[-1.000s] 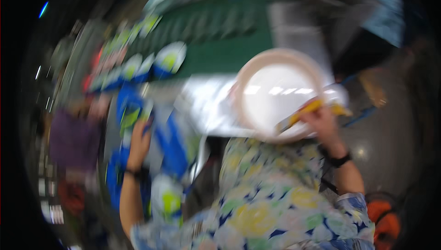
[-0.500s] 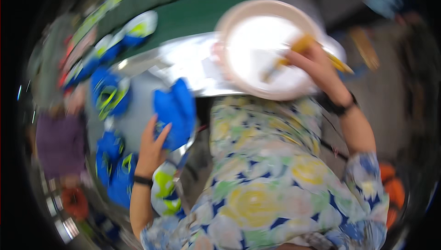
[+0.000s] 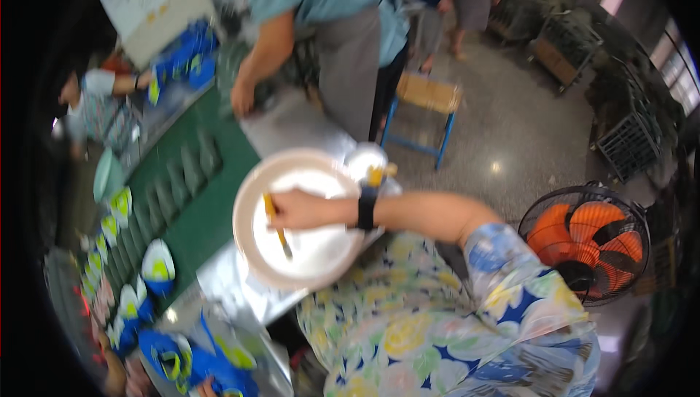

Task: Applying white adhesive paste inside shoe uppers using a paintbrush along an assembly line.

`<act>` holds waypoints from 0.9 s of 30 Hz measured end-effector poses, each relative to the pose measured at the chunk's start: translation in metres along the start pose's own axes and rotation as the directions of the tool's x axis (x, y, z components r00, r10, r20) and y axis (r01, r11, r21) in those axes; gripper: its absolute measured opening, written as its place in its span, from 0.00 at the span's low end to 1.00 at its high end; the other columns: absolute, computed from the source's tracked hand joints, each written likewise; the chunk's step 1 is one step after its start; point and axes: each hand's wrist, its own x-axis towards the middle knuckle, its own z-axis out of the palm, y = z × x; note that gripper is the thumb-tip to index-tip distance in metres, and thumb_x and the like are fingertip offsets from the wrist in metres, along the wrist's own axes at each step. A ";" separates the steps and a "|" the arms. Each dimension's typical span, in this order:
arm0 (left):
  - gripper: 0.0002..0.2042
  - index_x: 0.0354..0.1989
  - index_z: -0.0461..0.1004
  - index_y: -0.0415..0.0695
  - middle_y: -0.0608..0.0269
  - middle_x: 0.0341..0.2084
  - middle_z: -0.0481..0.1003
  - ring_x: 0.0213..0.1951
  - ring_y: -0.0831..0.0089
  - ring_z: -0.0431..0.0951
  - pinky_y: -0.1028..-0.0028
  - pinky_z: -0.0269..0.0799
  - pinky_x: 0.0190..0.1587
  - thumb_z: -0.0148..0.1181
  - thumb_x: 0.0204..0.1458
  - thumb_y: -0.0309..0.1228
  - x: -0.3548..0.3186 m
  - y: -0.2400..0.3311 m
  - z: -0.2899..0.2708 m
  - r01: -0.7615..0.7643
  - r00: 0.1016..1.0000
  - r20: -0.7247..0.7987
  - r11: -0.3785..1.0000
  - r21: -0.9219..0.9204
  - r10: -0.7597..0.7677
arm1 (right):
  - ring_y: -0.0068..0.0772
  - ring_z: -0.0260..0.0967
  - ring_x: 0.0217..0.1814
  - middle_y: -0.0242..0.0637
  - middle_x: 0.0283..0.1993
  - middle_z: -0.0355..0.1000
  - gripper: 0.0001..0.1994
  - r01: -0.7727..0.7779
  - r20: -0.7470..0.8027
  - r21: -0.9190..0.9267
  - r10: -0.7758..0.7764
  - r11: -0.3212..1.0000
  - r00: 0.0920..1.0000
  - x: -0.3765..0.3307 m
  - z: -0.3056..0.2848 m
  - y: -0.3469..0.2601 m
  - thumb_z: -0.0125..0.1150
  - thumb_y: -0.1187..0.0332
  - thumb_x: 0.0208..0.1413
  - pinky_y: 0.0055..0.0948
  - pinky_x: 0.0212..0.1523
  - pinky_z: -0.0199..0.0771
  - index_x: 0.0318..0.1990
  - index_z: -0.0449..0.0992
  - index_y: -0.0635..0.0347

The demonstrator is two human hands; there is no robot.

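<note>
The right hand [image 3: 302, 209], which had been at the bowl's rim, now reached across it, clamped on a yellow brush [image 3: 278, 226] dipping into the white bowl [image 3: 295, 218] at 10 o'clock; the left hand had dropped from view.

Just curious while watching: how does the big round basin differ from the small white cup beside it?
The basin is wide, shallow and cream-rimmed; the cup is far smaller. The right hand dips a yellow-handled brush into the basin; the cup sits behind the wrist, untouched. Both are round, pale inside, and rest on the metal table.
</note>
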 end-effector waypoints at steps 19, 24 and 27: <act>0.18 0.53 0.73 0.38 0.48 0.47 0.74 0.48 0.50 0.74 0.59 0.68 0.53 0.58 0.52 0.24 0.057 -0.230 0.140 -0.405 0.899 -0.258 0.895 -0.188 0.353 | 0.48 0.74 0.30 0.47 0.28 0.73 0.14 0.115 0.074 -0.079 -0.109 0.990 0.991 0.003 0.006 -0.031 0.61 0.64 0.52 0.38 0.34 0.71 0.38 0.69 0.66; 0.18 0.55 0.73 0.38 0.49 0.49 0.73 0.50 0.51 0.74 0.59 0.68 0.54 0.57 0.53 0.24 0.099 -0.208 0.145 -0.459 0.886 -0.222 0.833 -0.309 0.406 | 0.48 0.73 0.31 0.48 0.28 0.73 0.14 0.116 0.080 -0.092 -0.109 0.989 0.991 -0.001 0.005 -0.036 0.61 0.64 0.51 0.39 0.34 0.71 0.38 0.69 0.66; 0.19 0.55 0.73 0.39 0.49 0.51 0.73 0.51 0.51 0.73 0.60 0.67 0.55 0.57 0.54 0.24 0.127 -0.182 0.153 -0.478 0.879 -0.205 0.789 -0.388 0.432 | 0.48 0.73 0.31 0.48 0.28 0.74 0.14 0.110 0.087 -0.110 -0.101 0.988 0.991 -0.006 -0.001 -0.033 0.61 0.64 0.51 0.39 0.34 0.71 0.38 0.69 0.66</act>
